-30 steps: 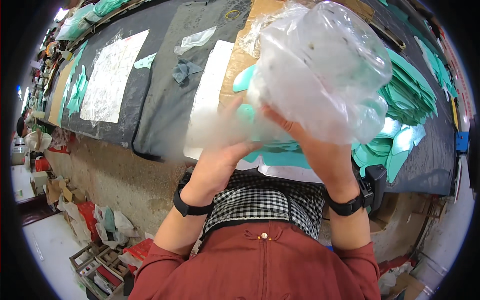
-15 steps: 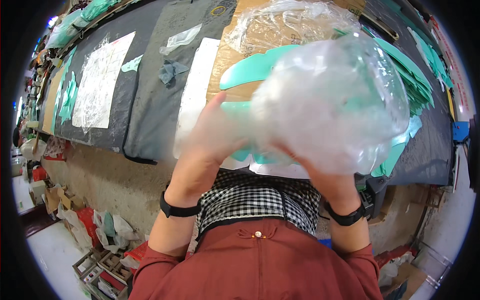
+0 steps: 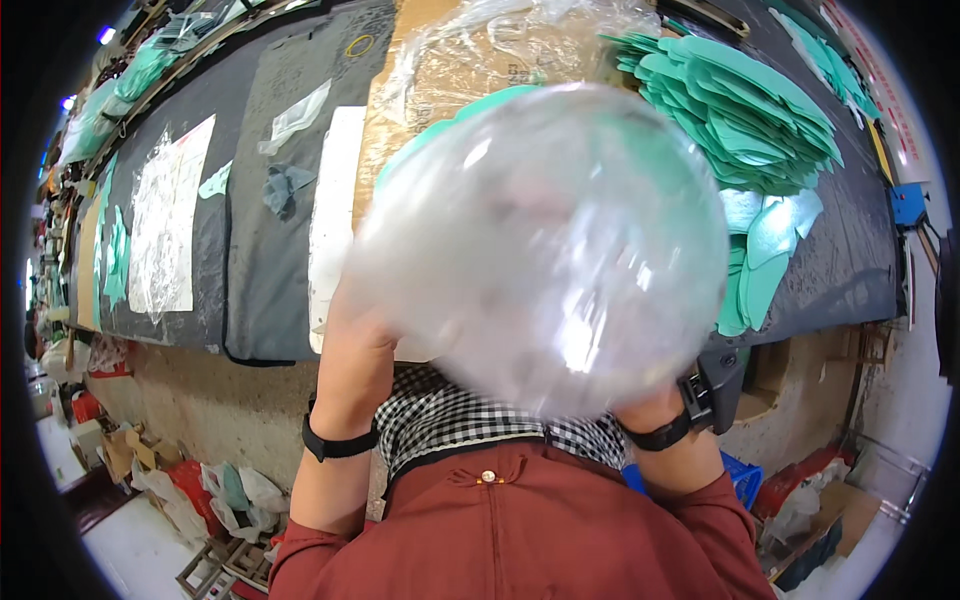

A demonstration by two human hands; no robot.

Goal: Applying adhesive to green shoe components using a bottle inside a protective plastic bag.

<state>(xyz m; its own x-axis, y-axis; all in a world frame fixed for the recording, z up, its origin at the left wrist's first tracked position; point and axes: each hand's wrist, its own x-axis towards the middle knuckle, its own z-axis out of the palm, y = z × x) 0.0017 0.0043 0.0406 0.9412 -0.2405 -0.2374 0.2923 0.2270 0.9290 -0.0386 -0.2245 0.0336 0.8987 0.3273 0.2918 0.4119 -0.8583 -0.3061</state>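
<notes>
A large clear plastic bag (image 3: 560, 250), puffed out and smeared by motion, hangs in front of me over the table's near edge. My left hand (image 3: 362, 325) grips the bag's left side, its fingers mostly lost behind the blurred film. At the lower right of the bag is my right hand (image 3: 650, 408); the plastic covers its fingers, so their grip cannot be seen. Behind the bag, part of a curved mint-green sheet piece (image 3: 440, 122) shows on brown cardboard (image 3: 385, 95). A white board (image 3: 337, 190) lies beside the cardboard.
A thick stack of mint-green cut pieces (image 3: 740, 110) lies to the right, with more loose pieces (image 3: 755, 270) nearer me. Crumpled clear film (image 3: 480, 45) covers the cardboard's far part. Leftward are a grey scrap (image 3: 285, 188) and a film-covered white sheet (image 3: 175, 220).
The plastic bag has swung left and nearer to me, now hiding most of the green piece. Both hands have moved slightly left and nearer. The view has shifted, showing more of the green stack.
</notes>
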